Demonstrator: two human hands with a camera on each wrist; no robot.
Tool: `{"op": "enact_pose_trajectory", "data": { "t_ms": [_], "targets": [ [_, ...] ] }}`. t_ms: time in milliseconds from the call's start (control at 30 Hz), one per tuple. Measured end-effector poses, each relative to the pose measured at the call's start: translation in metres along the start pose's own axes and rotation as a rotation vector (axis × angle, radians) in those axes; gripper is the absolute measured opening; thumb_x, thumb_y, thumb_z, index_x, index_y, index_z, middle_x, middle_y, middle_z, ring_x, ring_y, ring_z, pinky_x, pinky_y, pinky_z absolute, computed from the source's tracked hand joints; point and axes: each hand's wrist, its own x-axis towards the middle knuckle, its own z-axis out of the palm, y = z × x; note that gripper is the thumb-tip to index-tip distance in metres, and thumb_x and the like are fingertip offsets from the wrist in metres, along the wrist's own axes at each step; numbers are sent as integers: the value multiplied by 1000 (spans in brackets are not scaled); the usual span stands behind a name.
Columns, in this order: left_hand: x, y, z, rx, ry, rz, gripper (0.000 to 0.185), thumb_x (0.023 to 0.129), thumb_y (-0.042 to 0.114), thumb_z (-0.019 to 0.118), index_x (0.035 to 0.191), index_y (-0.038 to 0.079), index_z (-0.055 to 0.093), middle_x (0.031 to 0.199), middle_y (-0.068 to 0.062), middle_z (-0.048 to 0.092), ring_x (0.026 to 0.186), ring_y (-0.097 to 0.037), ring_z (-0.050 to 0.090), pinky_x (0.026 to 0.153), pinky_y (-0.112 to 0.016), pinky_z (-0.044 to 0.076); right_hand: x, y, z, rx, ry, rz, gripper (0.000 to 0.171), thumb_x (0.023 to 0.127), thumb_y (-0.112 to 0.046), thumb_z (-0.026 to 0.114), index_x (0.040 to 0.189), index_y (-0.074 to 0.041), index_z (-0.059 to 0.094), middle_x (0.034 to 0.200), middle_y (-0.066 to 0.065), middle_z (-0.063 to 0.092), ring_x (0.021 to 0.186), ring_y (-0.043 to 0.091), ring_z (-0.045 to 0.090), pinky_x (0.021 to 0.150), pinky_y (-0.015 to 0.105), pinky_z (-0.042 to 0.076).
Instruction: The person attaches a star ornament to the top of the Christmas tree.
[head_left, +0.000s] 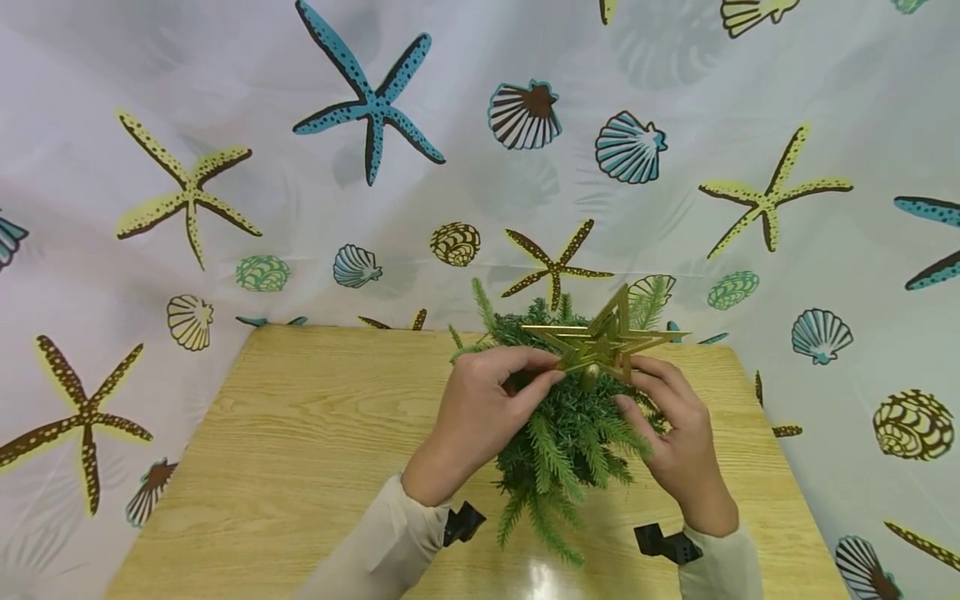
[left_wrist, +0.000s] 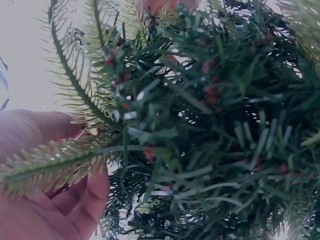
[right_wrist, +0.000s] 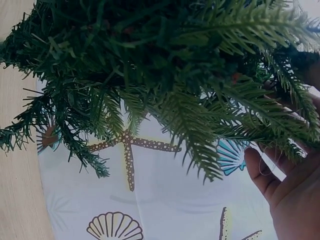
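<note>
Left hand (head_left: 483, 408) and right hand (head_left: 675, 433) pinch gold star (head_left: 603, 340) from either side atop small green tree (head_left: 562, 433), mid-table (head_left: 300, 433).

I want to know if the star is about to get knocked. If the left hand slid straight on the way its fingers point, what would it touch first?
Probably the gold star: the left hand points right toward it, fingertips already at its lower edge above the small green tree. Depth is uncertain.
</note>
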Motion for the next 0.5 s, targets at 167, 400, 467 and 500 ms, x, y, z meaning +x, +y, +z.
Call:
{"op": "enact_pose_trajectory", "data": {
  "t_ms": [167, 400, 467, 500],
  "targets": [
    [1, 0, -1, 18, -5, 24, 11, 88, 19, 71, 96, 14, 75, 90, 5, 72, 59, 2, 57, 53, -12, 46, 1, 0, -3, -14, 27, -13, 25, 93, -12, 63, 113, 2, 66, 123, 16, 58, 108, 29, 57, 95, 24, 43],
    [-1, -1, -6, 34, 3, 13, 11, 88, 20, 71, 98, 16, 75, 91, 8, 70, 61, 2, 54, 54, -15, 46, 6, -11, -8, 13, 57, -15, 23, 93, -5, 60, 113, 6, 65, 119, 24, 57, 108, 35, 55, 97, 26, 41],
    [-4, -3, -9, 42, 16, 15, 12, 89, 22, 70, 98, 17, 75, 90, 10, 70, 62, 3, 53, 53, -17, 46, 5, -12, -10, 14, 60, -4, 24, 93, -5, 60, 115, 5, 64, 120, 24, 57, 109, 34, 55, 95, 25, 42],
    [-6, -4, -10, 48, 28, 21, 12, 90, 23, 69, 99, 17, 75, 90, 10, 69, 62, 2, 51, 53, -18, 45, 3, -11, -10, 10, 60, 4, 25, 93, -6, 60, 116, 4, 64, 121, 23, 56, 109, 32, 55, 92, 25, 42]
  ]
}}
